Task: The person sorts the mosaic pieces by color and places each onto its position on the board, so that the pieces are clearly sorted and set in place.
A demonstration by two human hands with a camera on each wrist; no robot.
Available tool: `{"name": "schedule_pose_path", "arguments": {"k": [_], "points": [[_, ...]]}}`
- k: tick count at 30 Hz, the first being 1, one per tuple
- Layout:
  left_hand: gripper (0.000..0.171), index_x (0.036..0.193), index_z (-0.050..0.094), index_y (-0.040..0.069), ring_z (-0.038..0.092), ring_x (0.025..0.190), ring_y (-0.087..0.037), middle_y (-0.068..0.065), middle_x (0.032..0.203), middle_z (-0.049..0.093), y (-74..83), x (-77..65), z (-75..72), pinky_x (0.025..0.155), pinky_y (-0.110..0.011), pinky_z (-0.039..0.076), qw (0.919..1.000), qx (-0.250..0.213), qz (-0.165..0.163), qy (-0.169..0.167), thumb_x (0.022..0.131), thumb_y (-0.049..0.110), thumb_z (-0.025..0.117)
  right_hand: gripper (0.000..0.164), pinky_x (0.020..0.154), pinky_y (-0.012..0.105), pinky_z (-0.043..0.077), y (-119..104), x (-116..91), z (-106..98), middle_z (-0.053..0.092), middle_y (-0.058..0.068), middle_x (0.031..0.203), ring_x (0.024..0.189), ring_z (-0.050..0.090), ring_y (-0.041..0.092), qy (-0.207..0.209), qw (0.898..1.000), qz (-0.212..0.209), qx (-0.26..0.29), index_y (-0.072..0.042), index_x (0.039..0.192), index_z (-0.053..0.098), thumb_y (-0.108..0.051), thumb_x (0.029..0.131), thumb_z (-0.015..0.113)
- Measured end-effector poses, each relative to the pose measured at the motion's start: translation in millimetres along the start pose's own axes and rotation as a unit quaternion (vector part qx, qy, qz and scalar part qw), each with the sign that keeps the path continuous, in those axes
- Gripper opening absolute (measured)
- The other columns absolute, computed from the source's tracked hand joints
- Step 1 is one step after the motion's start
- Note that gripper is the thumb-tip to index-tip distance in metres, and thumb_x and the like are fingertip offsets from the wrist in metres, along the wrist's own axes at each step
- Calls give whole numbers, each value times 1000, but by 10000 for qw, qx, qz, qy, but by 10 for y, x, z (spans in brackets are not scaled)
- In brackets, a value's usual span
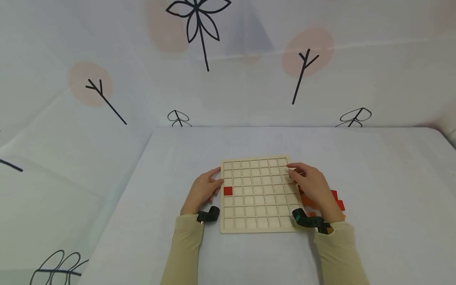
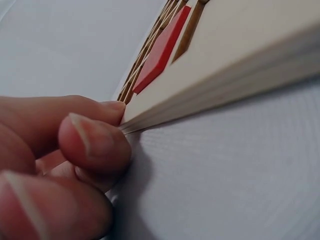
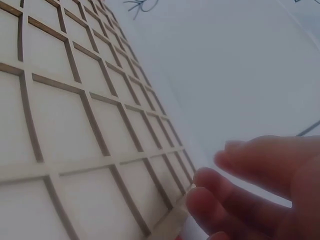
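Observation:
A pale wooden grid board [image 1: 259,190] of square recesses lies flat on the table. One red square tile [image 1: 228,191] sits in a recess of its leftmost column, also seen from the side in the left wrist view [image 2: 161,52]. My left hand [image 1: 201,190] touches the board's left edge with relaxed, slightly bent fingers. Over at the upper right edge is my right hand [image 1: 313,184], its fingers loosely bent at the rim. Nothing shows between the right fingers in the right wrist view [image 3: 250,185]; whether they touch the board is unclear.
Loose red tiles [image 1: 341,205] and orange tiles [image 1: 309,202] lie just right of the board, partly hidden by the right hand and wrist. A white cloth covers the table [image 1: 392,178]. Behind it hangs a patterned cloth backdrop [image 1: 246,99].

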State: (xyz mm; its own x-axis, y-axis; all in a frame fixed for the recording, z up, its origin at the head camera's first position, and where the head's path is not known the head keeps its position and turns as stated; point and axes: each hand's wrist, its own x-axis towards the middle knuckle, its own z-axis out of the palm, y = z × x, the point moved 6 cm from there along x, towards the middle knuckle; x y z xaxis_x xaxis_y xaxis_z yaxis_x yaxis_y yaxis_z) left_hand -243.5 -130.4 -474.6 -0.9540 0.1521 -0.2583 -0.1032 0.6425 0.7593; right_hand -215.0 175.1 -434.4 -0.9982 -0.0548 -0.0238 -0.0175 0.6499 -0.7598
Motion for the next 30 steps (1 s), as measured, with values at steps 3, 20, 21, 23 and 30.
{"name": "schedule_pose_path", "arguments": {"k": [3,20,21,23,30], "points": [[52,136,38,25,44,34,-17,-3,54,52,15,-5,-1,36,-27,35,10000,-29,16,-2,87,33,55,40,62,31,44,46,-8,-41,61,9,96,79,57,21,97,9999,93,-86,-10,123,53,-35,92,46],[52,136,38,25,44,35,-17,-3,54,53,30,-30,-37,37,-27,36,9999,74,123,38,87,33,55,46,67,36,41,227,-78,-307,59,13,101,87,50,27,574,9962,630,-168,-11,124,52,-42,92,41],[52,136,38,25,44,35,-17,-2,54,53,33,-31,-38,37,-27,36,9999,66,123,25,87,32,55,47,67,36,41,240,-82,-326,58,14,103,90,50,28,598,9956,696,-173,-11,124,51,-43,92,41],[52,136,38,26,44,35,-17,-2,54,53,38,-31,-37,37,-27,36,9999,55,105,8,87,33,55,48,64,35,43,276,-86,-353,55,15,106,91,48,29,623,9942,863,-151,-11,126,50,-43,92,40],[52,136,38,25,43,35,-17,-2,54,53,40,-31,-34,39,-28,36,10000,72,66,-7,87,32,55,49,58,31,45,360,-132,-408,52,17,110,93,46,31,775,9900,1133,-332,-11,126,49,-44,90,44]]}}
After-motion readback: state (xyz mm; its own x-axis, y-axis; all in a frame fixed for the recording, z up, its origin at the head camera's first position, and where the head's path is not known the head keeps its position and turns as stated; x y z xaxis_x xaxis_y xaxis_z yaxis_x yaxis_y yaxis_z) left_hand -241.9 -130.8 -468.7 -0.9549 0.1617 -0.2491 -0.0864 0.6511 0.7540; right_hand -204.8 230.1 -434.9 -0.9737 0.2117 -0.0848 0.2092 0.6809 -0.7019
